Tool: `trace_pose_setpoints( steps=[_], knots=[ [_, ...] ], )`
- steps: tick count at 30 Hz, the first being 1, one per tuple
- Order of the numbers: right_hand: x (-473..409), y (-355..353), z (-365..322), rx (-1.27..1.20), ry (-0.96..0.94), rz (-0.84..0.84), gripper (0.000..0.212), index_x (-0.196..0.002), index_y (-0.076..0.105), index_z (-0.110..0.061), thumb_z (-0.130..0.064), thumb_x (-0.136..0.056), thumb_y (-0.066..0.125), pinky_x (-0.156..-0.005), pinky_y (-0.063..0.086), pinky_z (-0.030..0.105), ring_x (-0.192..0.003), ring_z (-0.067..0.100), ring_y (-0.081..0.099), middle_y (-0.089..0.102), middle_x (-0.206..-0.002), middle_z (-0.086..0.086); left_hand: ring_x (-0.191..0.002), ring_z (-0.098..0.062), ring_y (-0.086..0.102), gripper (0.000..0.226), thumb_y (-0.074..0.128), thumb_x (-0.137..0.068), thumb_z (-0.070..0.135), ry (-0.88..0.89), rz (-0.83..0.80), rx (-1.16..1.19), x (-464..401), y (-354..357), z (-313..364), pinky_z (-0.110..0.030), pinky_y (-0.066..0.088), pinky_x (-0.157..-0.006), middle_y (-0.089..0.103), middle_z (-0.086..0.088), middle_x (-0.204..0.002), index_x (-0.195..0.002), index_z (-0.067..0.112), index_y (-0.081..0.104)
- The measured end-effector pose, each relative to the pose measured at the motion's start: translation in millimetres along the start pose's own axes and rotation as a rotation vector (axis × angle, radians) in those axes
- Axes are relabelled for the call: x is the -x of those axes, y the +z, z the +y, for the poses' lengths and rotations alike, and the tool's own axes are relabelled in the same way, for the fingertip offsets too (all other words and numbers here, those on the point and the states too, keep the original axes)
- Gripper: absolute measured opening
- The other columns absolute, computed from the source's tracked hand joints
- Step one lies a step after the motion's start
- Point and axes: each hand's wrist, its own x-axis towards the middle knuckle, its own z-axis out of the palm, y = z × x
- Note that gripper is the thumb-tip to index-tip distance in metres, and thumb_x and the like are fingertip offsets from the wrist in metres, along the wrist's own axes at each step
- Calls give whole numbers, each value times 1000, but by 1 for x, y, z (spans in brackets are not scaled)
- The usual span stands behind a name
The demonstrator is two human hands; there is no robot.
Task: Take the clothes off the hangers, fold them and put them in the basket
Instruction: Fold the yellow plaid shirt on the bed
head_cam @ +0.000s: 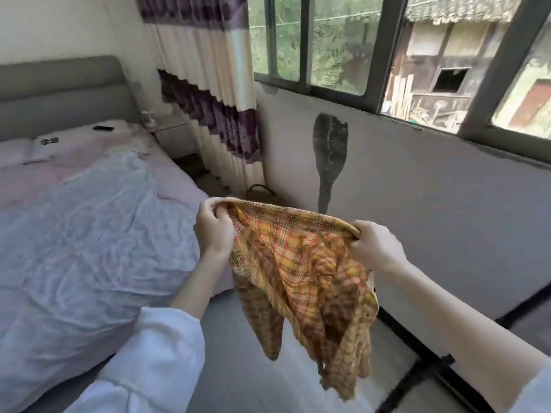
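Observation:
An orange and yellow plaid shirt (298,272) hangs in the air in front of me, folded over along its top edge, with its sleeves dangling toward the floor. My left hand (213,228) pinches the top edge at its left end. My right hand (375,245) grips the same edge at its right end. Behind the shirt, only the dark handle and rim of a woven basket (262,190) show on the floor by the wall. No hanger is in view.
A bed (89,234) with a rumpled pale blue cover fills the left side. A cream and purple curtain (220,108) hangs at the back. A grey wall (417,204) under a window runs along the right. A strip of grey floor (238,368) lies between bed and wall.

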Motion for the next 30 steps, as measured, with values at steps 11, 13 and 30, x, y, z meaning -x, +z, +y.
trace_pose_setpoints(
  steps=[11, 13, 30],
  knots=[
    [-123, 140, -273, -549, -71, 50, 31, -107, 64, -9, -8, -83, 43, -81, 54, 40, -93, 26, 61, 65, -101, 9, -109, -24, 58, 30, 38, -99, 15, -17, 219, 113, -214, -177, -101, -29, 48, -92, 61, -10, -123, -119, 11, 60],
    [-140, 159, -318, -682, -108, 42, 29, -105, 63, -11, -7, -85, 43, -81, 55, 43, -94, 25, 61, 65, -100, 7, -118, -22, 53, 30, 37, -100, 15, -23, 271, 114, -240, -200, -109, -27, 43, -96, 57, -8, -129, -123, 12, 56],
    [-353, 297, -614, -1120, -248, -201, 27, -111, 64, -11, -7, -93, 44, -70, 50, 21, -88, 9, 60, 64, -99, 0, -72, -4, 51, 28, 37, -100, 20, -12, 638, 81, -525, -275, -176, -40, 51, -81, 52, 15, -87, -124, 20, 52]
  ],
)
